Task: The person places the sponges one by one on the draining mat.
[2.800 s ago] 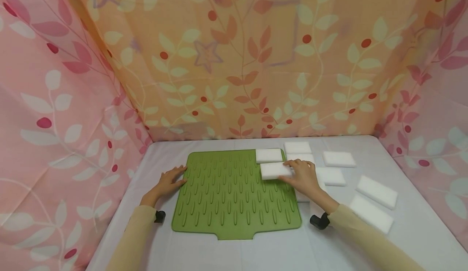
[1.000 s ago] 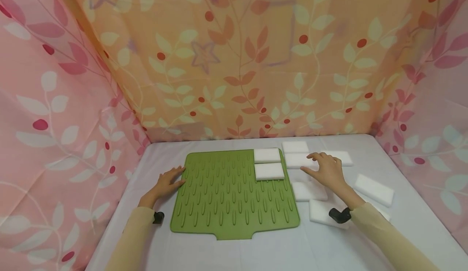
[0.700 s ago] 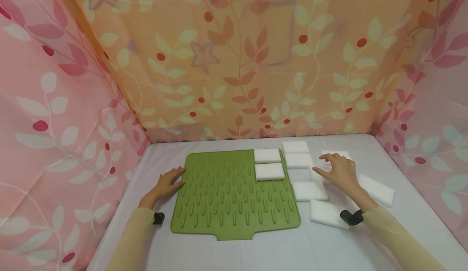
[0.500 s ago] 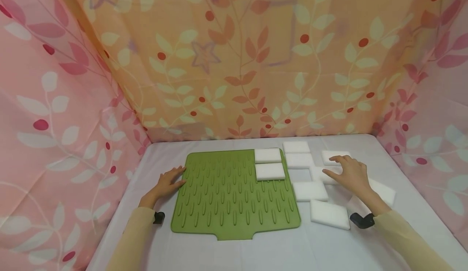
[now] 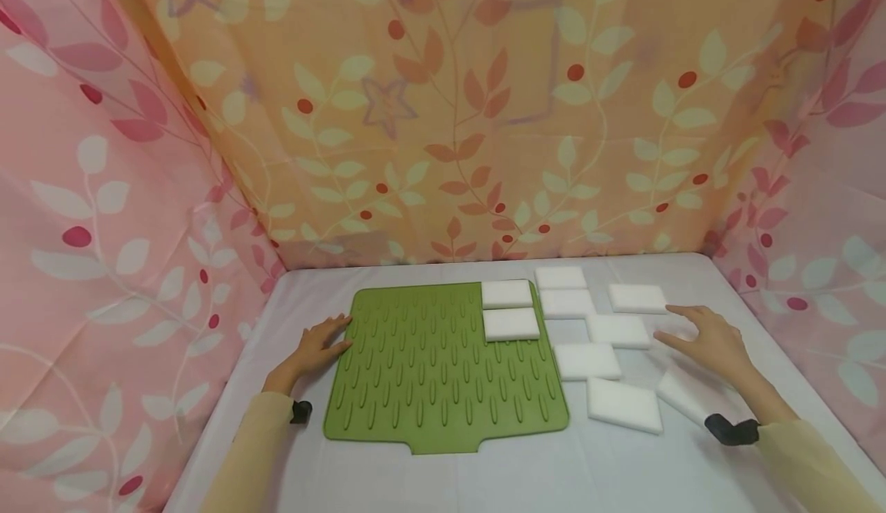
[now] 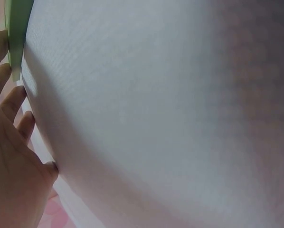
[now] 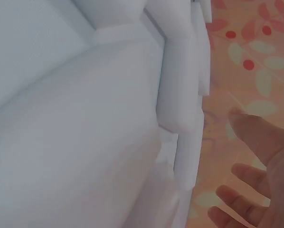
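Observation:
A green ribbed mat [image 5: 415,359] lies on the table, and my left hand [image 5: 314,348] touches its left edge with extended fingers. On the mat's far right corner sit two white sponges, one [image 5: 507,294] at the back edge and another [image 5: 511,324] just in front of it. My right hand [image 5: 713,348] hovers with nothing in its grasp, thumb and fingers spread, right of a sponge [image 5: 619,331] and close to a further sponge [image 5: 637,298]. In the right wrist view the fingers [image 7: 246,175] are apart, beside sponges [image 7: 75,133]. A sponge [image 5: 681,398] is partly covered by the right wrist.
More sponges lie right of the mat: two at the back [image 5: 561,278], one at its right edge [image 5: 588,361], one nearer the front [image 5: 624,405]. The white-covered table [image 5: 526,474] is enclosed by patterned curtains [image 5: 443,151].
The right hand has set a sponge on the mat in front of the first one, let go, and moved right across the loose sponges. The left hand has stayed at the mat's edge.

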Tool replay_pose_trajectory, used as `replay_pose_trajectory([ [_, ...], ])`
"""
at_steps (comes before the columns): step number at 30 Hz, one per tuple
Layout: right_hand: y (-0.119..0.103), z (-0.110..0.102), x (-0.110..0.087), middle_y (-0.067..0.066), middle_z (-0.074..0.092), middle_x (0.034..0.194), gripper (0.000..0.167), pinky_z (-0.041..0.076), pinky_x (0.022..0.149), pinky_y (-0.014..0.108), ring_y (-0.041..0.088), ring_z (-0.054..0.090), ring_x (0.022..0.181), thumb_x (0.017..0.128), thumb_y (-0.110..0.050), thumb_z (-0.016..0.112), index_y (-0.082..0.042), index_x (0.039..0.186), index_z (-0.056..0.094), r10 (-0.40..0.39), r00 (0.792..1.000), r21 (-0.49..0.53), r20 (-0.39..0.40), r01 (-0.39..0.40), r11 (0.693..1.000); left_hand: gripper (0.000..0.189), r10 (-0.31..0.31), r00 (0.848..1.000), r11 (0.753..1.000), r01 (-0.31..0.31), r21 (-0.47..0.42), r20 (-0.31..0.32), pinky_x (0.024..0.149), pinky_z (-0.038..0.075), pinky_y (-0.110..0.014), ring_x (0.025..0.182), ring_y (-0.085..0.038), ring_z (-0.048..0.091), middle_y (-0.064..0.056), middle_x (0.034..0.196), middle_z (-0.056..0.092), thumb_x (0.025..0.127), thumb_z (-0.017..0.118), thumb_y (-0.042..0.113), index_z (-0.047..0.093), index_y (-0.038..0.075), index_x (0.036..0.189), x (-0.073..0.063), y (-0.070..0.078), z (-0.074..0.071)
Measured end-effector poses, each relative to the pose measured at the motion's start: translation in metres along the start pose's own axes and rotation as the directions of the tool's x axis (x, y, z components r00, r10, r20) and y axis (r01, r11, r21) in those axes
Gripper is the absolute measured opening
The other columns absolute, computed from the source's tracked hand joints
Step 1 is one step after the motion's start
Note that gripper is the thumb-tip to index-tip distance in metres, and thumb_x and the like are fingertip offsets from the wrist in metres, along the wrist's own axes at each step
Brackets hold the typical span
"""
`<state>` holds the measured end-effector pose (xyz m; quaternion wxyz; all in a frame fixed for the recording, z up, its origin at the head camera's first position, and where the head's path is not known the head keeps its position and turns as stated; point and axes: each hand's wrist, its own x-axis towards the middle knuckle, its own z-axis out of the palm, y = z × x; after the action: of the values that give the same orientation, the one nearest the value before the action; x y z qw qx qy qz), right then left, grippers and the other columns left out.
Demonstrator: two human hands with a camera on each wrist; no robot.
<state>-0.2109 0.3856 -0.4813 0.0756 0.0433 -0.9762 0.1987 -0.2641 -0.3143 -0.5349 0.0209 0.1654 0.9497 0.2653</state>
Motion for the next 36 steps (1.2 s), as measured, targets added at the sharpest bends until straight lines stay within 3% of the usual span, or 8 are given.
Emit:
replay_pose_trajectory([
  [7, 0.030, -0.001, -0.012, 0.035, 0.042, 0.124, 0.072, 0.028, 0.084, 0.072, 0.052, 0.036, 0.112, 0.080, -0.045, 0.069, 0.003, 0.130, 0.047, 0.003, 0.999, 0.066, 0.053, -0.007, 0.998, 0.056, 0.014, 1.000, 1.000, -0.014, 0.016, -0.016, 0.097, 0.008, -0.074, 0.132, -0.048, 0.026, -0.023, 0.145, 0.034, 0.091, 0.058, 0.027, 0.039, 0.005, 0.140, 0.000, 0.001, 0.000],
  [16, 0.058, 0.008, -0.031, 0.034, 0.045, 0.121, 0.068, 0.030, 0.085, 0.068, 0.051, 0.036, 0.110, 0.078, -0.034, 0.073, 0.007, 0.127, 0.048, -0.035, 0.999, 0.094, 0.013, 0.034, 0.995, 0.057, -0.013, 1.000, 1.000, 0.013, 0.007, 0.003, 0.099, 0.005, -0.072, 0.135, -0.046, 0.022, -0.020, 0.147, 0.031, 0.092, 0.056, 0.030, 0.038, 0.008, 0.142, -0.002, -0.001, 0.000],
  [31, 0.094, 0.005, -0.062, 0.041, 0.031, 0.130, 0.087, 0.017, 0.092, 0.072, 0.059, 0.023, 0.120, 0.081, -0.045, 0.068, 0.010, 0.137, 0.031, 0.106, 0.992, 0.103, 0.066, -0.112, 0.988, 0.058, -0.016, 1.000, 1.000, 0.016, -0.001, 0.017, 0.099, 0.003, -0.073, 0.135, -0.046, 0.021, -0.021, 0.148, 0.030, 0.093, 0.055, 0.032, 0.036, 0.008, 0.143, -0.001, -0.002, 0.000],
  [36, 0.103, 0.005, -0.069, 0.041, 0.028, 0.130, 0.091, 0.018, 0.089, 0.073, 0.060, 0.021, 0.120, 0.081, -0.049, 0.065, 0.009, 0.139, 0.026, 0.145, 0.987, 0.059, 0.075, -0.150, 0.987, 0.059, -0.019, 1.000, 1.000, 0.019, -0.001, 0.024, 0.099, 0.003, -0.072, 0.135, -0.046, 0.021, -0.020, 0.148, 0.030, 0.093, 0.055, 0.033, 0.036, 0.008, 0.143, -0.001, -0.002, 0.001],
])
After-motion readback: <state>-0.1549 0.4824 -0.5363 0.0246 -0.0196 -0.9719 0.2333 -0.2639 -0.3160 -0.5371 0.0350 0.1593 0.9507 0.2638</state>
